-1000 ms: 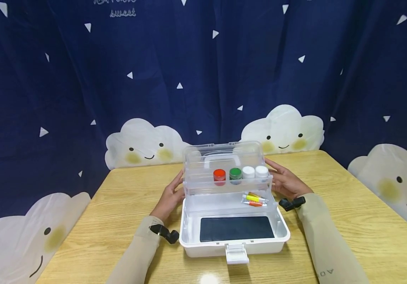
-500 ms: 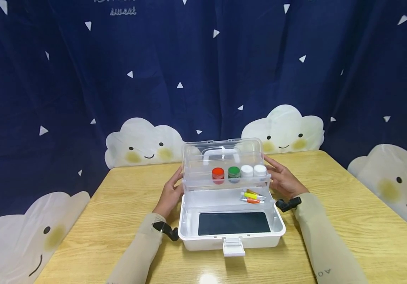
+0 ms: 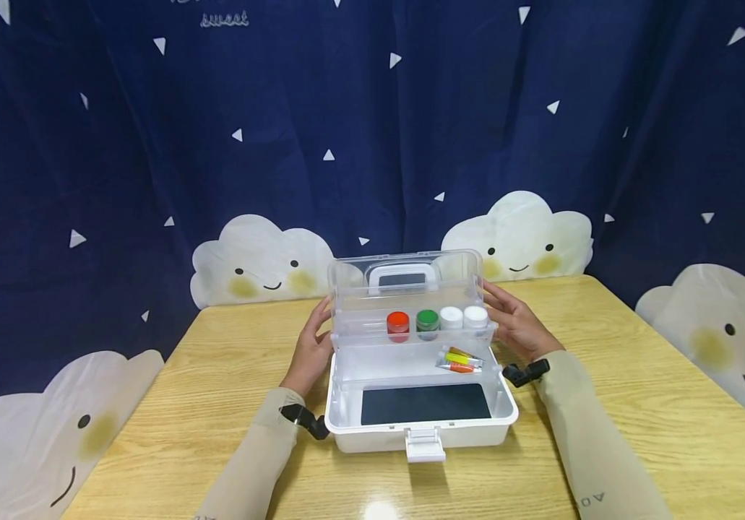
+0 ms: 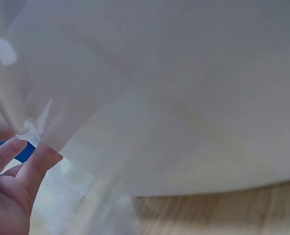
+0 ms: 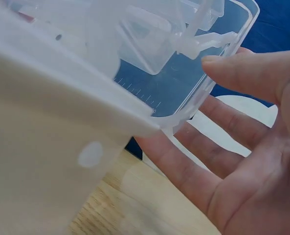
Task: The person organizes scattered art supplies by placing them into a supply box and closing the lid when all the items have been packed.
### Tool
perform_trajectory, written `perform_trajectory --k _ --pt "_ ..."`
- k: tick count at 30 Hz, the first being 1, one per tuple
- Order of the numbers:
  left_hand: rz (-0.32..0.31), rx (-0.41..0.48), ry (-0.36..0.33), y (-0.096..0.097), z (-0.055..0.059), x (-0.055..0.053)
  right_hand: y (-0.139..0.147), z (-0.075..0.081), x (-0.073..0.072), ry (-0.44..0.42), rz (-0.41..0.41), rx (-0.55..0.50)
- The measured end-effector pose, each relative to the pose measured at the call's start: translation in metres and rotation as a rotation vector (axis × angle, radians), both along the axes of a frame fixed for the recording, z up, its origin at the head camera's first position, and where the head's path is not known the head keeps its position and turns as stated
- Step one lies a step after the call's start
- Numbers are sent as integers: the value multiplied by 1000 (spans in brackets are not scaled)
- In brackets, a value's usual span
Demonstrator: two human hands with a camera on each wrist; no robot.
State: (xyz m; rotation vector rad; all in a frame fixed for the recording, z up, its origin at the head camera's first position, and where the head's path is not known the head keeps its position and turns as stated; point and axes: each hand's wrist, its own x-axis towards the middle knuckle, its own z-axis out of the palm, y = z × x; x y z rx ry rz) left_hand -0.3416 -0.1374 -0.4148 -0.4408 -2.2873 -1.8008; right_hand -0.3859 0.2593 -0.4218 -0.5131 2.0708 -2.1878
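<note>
A white plastic storage box [image 3: 359,440] stands on the table, its clear lid [image 3: 459,269] raised and its front latch [image 3: 425,446] hanging down. Its tray bears a red jar [image 3: 398,322], a green jar [image 3: 427,321] and two white-capped jars [image 3: 451,318]. Several small paint tubes [image 3: 459,360] lie behind a dark rectangle [image 3: 424,404] at the bottom. Along the box's left rear side, my left hand [image 3: 310,354] touches it with extended fingertips. My right hand [image 3: 520,331] lies at the right rear; the right wrist view shows its thumb at the lid edge, fingers stretched behind.
The wooden table [image 3: 222,390] extends around the box. Behind it hangs a dark blue curtain [image 3: 294,94] with white triangles and cloud faces. A white handle [image 3: 405,269] sits on the lid. Black camera mounts are strapped to both wrists.
The box has shifted slightly back and left, both hands staying at its sides. The handle on the lid has swung and now appears higher in the head view.
</note>
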Motion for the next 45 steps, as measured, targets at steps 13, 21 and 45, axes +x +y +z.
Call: perform_trajectory --k 13,21,45 --pt "-119 190 -90 -6 -6 -14 6 19 6 27 31 133" --pt "-174 154 -128 -17 11 -11 7 28 10 46 33 160" --pt "-119 29 -203 -19 51 15 8 69 32 210 -37 356"
